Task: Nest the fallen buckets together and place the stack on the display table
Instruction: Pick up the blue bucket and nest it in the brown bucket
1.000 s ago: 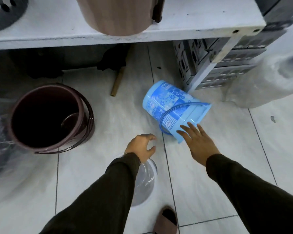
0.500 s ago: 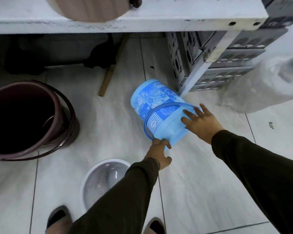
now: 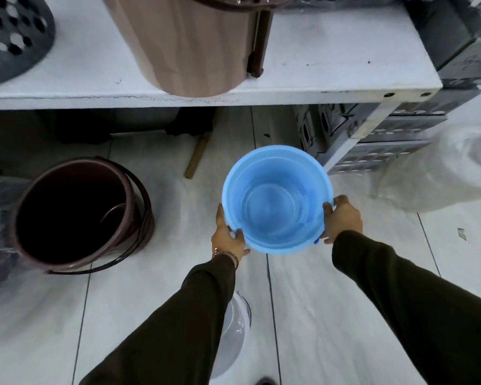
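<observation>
Now your blue bucket point(image 3: 277, 200) stands mouth-up between your hands, where half a second ago it lay on its side on the floor with its printed wall showing and your fingers only reaching for its rim. You have turned it so that you look straight down into it: a smooth pale-blue inside, ringed base, thick rounded rim, held above the tiled floor point(image 3: 150, 287) just in front of the bench's point(image 3: 331, 65) front edge and near its right leg. Your left hand point(image 3: 228, 237) clamps the rim at its lower left, thumb hooked over the lip and fingers under the outside wall. Your right hand point(image 3: 342, 218) grips the opposite side the same way, thumb on the rim, fingers wrapped outside. Both sleeves run up from the bottom of the view. The dark brown bucket point(image 3: 75, 215) sits upright on the floor to the left, well apart, and a clear bucket point(image 3: 235, 326) shows partly under your left forearm. A tan bucket point(image 3: 195, 43) stands on the bench near its front edge.
</observation>
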`<state>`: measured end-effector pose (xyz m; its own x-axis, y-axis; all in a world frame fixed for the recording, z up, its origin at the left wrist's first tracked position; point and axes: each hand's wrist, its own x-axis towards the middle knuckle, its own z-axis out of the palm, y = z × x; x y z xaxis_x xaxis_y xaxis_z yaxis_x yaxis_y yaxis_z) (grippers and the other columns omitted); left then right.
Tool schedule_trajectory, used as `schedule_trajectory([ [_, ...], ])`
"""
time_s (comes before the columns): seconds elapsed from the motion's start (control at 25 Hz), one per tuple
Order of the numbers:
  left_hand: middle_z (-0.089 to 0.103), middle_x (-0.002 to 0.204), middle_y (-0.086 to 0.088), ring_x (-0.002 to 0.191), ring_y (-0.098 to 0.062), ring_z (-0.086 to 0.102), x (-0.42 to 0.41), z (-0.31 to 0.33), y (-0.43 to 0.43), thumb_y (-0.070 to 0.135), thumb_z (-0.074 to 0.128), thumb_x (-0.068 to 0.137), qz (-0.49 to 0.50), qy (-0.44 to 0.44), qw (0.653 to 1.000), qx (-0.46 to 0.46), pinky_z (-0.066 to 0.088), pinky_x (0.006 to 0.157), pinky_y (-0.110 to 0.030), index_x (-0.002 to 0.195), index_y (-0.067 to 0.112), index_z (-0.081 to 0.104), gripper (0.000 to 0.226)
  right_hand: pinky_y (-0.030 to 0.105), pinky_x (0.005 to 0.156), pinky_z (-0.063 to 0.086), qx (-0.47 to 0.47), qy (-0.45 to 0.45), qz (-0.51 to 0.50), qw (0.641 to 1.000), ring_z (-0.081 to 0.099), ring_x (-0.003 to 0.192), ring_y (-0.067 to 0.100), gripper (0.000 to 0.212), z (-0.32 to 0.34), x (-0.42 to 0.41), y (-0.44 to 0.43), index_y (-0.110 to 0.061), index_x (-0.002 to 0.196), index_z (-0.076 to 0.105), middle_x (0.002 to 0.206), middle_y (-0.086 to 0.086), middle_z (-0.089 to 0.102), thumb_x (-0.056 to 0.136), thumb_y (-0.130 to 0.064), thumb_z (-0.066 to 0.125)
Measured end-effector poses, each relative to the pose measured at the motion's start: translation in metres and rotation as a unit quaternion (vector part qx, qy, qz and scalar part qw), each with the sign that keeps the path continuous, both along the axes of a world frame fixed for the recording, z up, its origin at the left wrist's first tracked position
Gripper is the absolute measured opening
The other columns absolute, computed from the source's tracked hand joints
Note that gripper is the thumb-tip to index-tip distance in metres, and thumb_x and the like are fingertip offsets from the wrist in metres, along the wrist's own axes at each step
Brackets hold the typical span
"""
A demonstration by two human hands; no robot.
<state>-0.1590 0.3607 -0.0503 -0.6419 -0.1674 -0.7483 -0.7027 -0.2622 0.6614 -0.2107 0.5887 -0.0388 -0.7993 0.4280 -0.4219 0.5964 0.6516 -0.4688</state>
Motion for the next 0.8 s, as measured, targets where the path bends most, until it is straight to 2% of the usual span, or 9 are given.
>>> schedule_trajectory([
  [0.08,0.046,0.13,-0.008,0.115,-0.037,0.054,-0.009,0.0,0.003,-0.001,0.054,0.096,0.022,0.003,1.0,0.014,0.055,0.08,-0.051,0.15,0.044,0.029,0.075,0.051,0.071,0.063,-0.006,-0.003,-0.041,0.999,0.072,0.07,0.037,0.015,-0.009,0.004,0.004,-0.022,0.098,0.042,0.094,0.015,0.068,0.099,-0.037,0.045],
  [0.16,0.051,0.129,-0.009,0.107,-0.037,0.059,-0.016,-0.002,0.004,0.002,0.057,0.095,-0.009,0.001,1.0,-0.016,0.057,0.079,-0.052,0.148,0.044,0.032,0.072,0.051,0.073,0.063,-0.034,-0.025,-0.07,0.997,0.074,0.071,0.034,0.017,-0.01,0.005,0.011,-0.022,0.103,0.044,0.098,0.014,0.069,0.097,-0.037,0.049],
  [0.24,0.056,0.127,-0.01,0.101,-0.041,0.065,-0.023,-0.001,0.004,0.007,0.059,0.095,-0.024,-0.015,0.999,-0.047,0.059,0.077,-0.052,0.147,0.047,0.032,0.071,0.055,0.078,0.061,-0.068,-0.073,-0.084,0.991,0.072,0.086,0.036,0.036,-0.01,0.004,0.015,-0.015,0.118,0.047,0.107,0.015,0.067,0.092,-0.039,0.058],
  [0.32,0.06,0.125,-0.01,0.095,-0.041,0.07,-0.028,0.003,0.007,0.01,0.061,0.093,-0.033,-0.031,0.997,-0.067,0.063,0.064,-0.046,0.146,0.049,0.031,0.072,0.057,0.075,0.06,-0.162,-0.144,-0.14,0.966,0.066,0.094,0.04,0.051,-0.01,0.01,0.01,-0.005,0.13,0.047,0.106,0.017,0.062,0.093,-0.036,0.063],
  [0.4,0.059,0.125,-0.008,0.096,-0.04,0.07,-0.03,0.007,0.011,0.01,0.061,0.092,-0.055,-0.044,0.995,-0.071,0.061,0.048,-0.035,0.145,0.05,0.032,0.072,0.05,0.071,0.059,-0.288,-0.181,-0.201,0.919,0.066,0.087,0.039,0.041,-0.009,0.022,-0.003,-0.002,0.134,0.046,0.102,0.017,0.06,0.098,-0.019,0.058],
  [0.52,0.057,0.129,-0.008,0.099,-0.041,0.069,-0.028,0.01,0.011,0.004,0.056,0.091,-0.085,-0.061,0.992,-0.067,0.058,0.041,-0.032,0.143,0.049,0.034,0.072,0.047,0.081,0.057,-0.347,-0.128,-0.269,0.89,0.065,0.081,0.034,0.035,-0.009,0.037,-0.015,0.0,0.133,0.048,0.091,0.012,0.062,0.098,0.003,0.05],
  [0.6,0.058,0.13,-0.011,0.098,-0.042,0.069,-0.02,0.013,0.008,0.0,0.054,0.091,-0.079,-0.068,0.993,-0.056,0.057,0.04,-0.032,0.143,0.047,0.035,0.073,0.046,0.083,0.056,-0.349,-0.099,-0.302,0.882,0.064,0.086,0.035,0.036,-0.013,0.044,-0.017,0.002,0.133,0.048,0.103,0.015,0.062,0.097,0.007,0.049],
  [0.72,0.064,0.122,-0.014,0.09,-0.038,0.073,0.011,0.033,-0.005,0.003,0.057,0.092,-0.056,-0.058,0.996,-0.038,0.058,0.043,-0.031,0.145,0.045,0.034,0.072,0.044,0.064,0.061,-0.322,-0.077,-0.323,0.886,0.064,0.095,0.041,0.042,-0.009,0.068,-0.024,0.001,0.133,0.046,0.128,0.021,0.058,0.092,0.006,0.055],
  [0.8,0.069,0.116,-0.016,0.079,-0.033,0.075,0.039,0.05,-0.016,0.005,0.057,0.094,-0.044,-0.034,0.998,-0.031,0.059,0.046,-0.032,0.146,0.045,0.033,0.07,0.04,0.052,0.062,-0.305,-0.032,-0.331,0.892,0.063,0.106,0.045,0.048,0.012,0.091,-0.036,-0.004,0.133,0.042,0.134,0.021,0.053,0.09,0.005,0.061],
])
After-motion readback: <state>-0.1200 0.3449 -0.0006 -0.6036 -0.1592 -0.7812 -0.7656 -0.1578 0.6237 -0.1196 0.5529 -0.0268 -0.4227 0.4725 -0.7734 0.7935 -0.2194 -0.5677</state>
